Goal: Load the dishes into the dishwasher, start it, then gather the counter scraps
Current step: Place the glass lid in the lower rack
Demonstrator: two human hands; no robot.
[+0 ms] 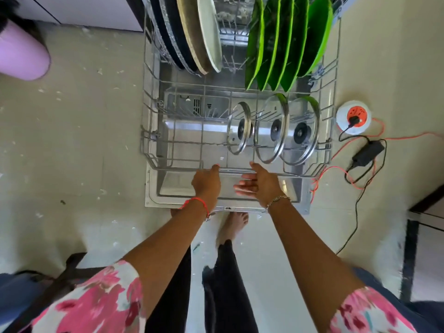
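Our left hand (206,185) is curled up against the front rail of the dishwasher rack (153,140), and we can't tell if it's really gripping. Our right hand (260,186) is loose with the fingers spread, one fingertip on that same rail. In the rack there are three glass lids (266,145) upright at 3 o'clock, green plates (288,44) at 1 and big round plates (209,32) at 11. The rack sits over the open door (168,188).

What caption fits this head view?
Left hand and right hand at a dishwasher rack loaded with plates and lids.
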